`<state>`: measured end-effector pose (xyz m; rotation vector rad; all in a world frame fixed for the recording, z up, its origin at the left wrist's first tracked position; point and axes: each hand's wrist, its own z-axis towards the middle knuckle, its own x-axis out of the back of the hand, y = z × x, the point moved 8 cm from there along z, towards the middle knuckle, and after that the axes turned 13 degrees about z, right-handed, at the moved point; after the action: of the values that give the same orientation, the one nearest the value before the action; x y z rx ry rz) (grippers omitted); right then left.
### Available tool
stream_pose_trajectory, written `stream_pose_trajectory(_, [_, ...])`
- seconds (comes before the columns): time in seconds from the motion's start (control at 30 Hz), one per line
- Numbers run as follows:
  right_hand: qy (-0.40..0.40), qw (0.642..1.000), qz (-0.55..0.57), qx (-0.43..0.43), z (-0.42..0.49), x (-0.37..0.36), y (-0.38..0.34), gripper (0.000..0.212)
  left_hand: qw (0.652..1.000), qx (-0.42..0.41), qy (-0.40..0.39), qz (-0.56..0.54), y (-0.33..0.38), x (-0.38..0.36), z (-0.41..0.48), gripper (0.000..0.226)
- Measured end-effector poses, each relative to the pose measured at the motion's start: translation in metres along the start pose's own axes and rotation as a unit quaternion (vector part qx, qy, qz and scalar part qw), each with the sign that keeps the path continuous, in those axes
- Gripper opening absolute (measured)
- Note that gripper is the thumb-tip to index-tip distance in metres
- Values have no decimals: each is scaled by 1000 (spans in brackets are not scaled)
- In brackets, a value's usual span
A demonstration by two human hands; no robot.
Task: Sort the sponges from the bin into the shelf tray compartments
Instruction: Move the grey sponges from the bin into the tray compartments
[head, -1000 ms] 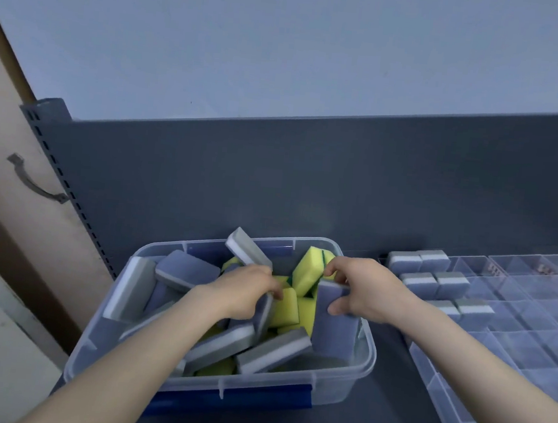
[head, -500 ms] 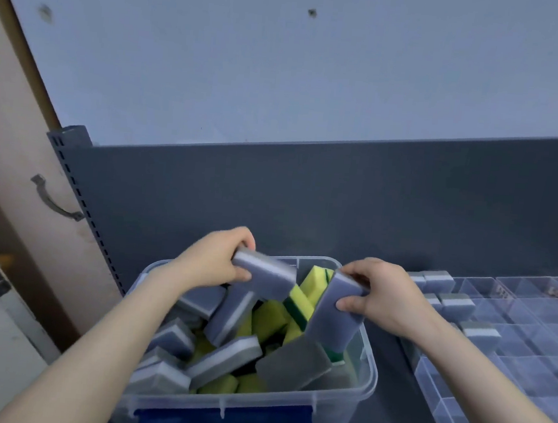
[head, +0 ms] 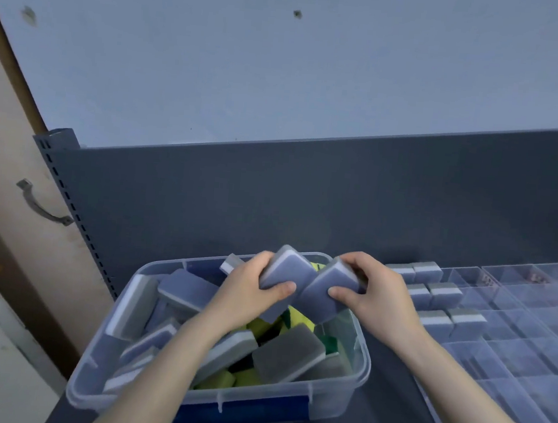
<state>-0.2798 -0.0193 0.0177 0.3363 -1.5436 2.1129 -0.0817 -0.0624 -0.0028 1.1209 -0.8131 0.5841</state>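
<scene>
Hovering above the bin (head: 339, 395), two grey sponges are held corner to corner: one clamped in the left hand (head: 247, 293), one in the right hand (head: 377, 301), likely paired for the tray (head: 526, 378) at right.

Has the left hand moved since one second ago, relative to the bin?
Yes. The left hand rose out of the bin toward its back rim, lifting a grey sponge.
</scene>
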Motion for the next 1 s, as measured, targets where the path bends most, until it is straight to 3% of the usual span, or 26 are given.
stream_pose_trajectory(0.17, [38,999,5,-12,-12,33,12,36,996,40,58,-61,12,-4,0,24])
stream_pose_trajectory(0.33, [75,996,23,-28,-19,76,28,36,991,29,74,-111,41,-16,0,25])
stream_pose_trajectory(0.5, [92,995,34,-25,-23,123,52,35,985,16,102,-141,82,-30,3,43])
stream_pose_trajectory(0.77, [57,998,14,-31,-24,189,102,33,975,43,134,-173,148,-83,9,23])
stream_pose_trajectory(1.0, [0,999,-20,-37,-26,217,145,36,980,80,128,-128,168,-141,4,35])
